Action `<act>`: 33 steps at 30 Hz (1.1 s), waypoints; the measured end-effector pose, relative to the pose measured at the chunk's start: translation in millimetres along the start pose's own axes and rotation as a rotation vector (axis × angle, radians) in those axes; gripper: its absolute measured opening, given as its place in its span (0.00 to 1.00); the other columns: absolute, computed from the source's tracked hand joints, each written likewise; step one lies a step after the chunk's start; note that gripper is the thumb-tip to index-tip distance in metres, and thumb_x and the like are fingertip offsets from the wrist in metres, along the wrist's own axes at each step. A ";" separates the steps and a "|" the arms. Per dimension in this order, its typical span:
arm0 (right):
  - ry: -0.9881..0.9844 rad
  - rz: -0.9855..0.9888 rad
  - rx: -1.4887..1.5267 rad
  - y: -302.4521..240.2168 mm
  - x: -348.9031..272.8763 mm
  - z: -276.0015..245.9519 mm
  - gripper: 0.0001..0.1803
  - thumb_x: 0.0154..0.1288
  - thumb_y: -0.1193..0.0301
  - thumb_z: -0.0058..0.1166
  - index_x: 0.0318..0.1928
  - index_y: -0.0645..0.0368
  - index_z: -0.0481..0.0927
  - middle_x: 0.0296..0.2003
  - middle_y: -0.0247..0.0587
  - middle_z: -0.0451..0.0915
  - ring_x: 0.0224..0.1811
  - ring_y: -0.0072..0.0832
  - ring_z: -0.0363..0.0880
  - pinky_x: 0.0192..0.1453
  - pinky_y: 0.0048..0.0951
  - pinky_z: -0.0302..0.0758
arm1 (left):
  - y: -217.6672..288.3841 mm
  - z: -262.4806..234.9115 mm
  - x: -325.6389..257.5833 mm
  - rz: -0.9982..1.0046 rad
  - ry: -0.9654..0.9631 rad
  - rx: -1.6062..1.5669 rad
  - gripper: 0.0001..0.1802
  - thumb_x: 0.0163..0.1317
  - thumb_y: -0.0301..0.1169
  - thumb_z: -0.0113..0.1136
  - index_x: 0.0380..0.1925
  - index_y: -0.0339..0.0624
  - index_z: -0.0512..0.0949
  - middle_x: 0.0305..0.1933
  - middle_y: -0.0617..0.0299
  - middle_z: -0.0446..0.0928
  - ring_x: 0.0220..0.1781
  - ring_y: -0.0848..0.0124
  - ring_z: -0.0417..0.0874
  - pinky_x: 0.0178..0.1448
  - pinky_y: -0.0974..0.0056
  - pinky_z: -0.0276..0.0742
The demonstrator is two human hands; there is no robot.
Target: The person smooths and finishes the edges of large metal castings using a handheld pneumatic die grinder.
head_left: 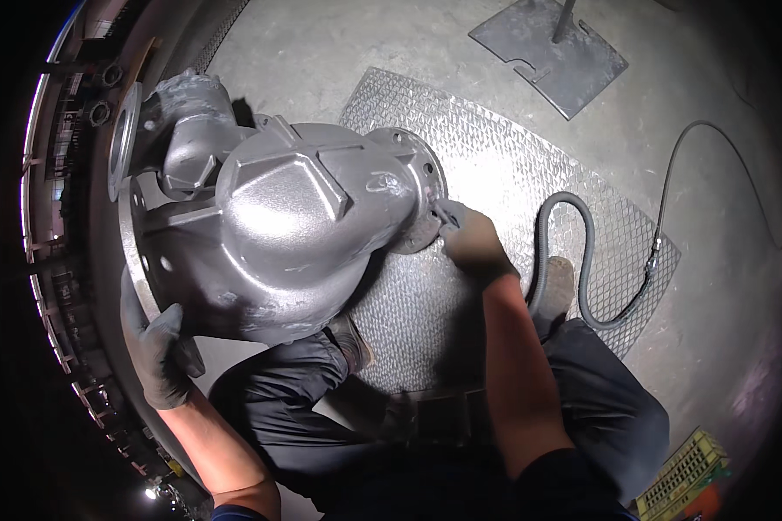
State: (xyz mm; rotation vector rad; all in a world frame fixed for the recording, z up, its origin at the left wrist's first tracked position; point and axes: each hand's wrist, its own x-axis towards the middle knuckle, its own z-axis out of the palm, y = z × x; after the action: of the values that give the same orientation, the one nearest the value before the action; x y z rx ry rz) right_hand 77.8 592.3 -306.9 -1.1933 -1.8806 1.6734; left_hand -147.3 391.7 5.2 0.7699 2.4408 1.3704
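While the concrete floor (287, 52) is stretching out ahead of me, a textured metal plate (417, 326) is covering the patch by my feet. Up front, a dark flat stand base (565, 82) is sitting off to the right, one post (564, 22) rising from it. A grey hose (585, 260) is snaking past my right boot (559, 286), its coupling (654, 253) leading into a thinner line (666, 187). A yellow crate (685, 478) is standing at lower right, well clear of my arms.

And here's the big grey casting (295, 217), lying in front of me, mostly left of centre, its bulk filling the space between my hands. My left hand (161, 347), gloved, is clamping the rim of the large left flange (133, 239), thumb in front. My right hand (476, 245), gloved too, is curling in right at the smaller right flange (421, 230); I can't tell whether it's closing on something small there. Beyond, a smaller metal body (195, 143) is sitting close against the casting; whether they're joined isn't showing.

Counting up: two hands working, two flanges beside them, one hose, one stand base, one crate.
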 end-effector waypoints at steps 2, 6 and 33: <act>-0.074 0.040 -0.070 5.8 6.7 -1.9 0.19 0.69 0.75 0.52 0.57 0.64 0.86 0.49 0.62 0.89 0.56 0.58 0.86 0.64 0.45 0.82 | -3.9 -6.2 3.5 -0.055 -0.046 -0.013 0.47 0.52 0.37 0.68 0.74 0.29 0.70 0.43 0.63 0.79 0.27 0.81 0.75 0.26 0.75 0.66; -0.116 0.106 -0.089 9.9 10.3 -8.3 0.25 0.69 0.74 0.55 0.66 0.62 0.83 0.55 0.60 0.88 0.58 0.48 0.89 0.65 0.40 0.82 | -3.2 -4.3 5.8 0.005 -0.066 -0.044 0.49 0.52 0.37 0.69 0.75 0.27 0.68 0.53 0.58 0.80 0.47 0.73 0.82 0.50 0.69 0.78; 0.224 0.123 0.448 -16.1 -66.5 63.8 0.32 0.71 0.77 0.54 0.76 0.62 0.72 0.61 0.61 0.84 0.62 0.47 0.87 0.65 0.38 0.80 | -12.8 -18.1 10.9 0.057 -0.110 -0.079 0.46 0.63 0.43 0.68 0.76 0.28 0.65 0.59 0.54 0.81 0.51 0.68 0.86 0.54 0.63 0.84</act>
State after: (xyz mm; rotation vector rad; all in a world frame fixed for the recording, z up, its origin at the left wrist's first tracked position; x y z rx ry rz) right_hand 64.1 501.4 -289.6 -1.2577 -1.2361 1.8103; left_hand -168.6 379.3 4.6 0.8778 2.2834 1.3965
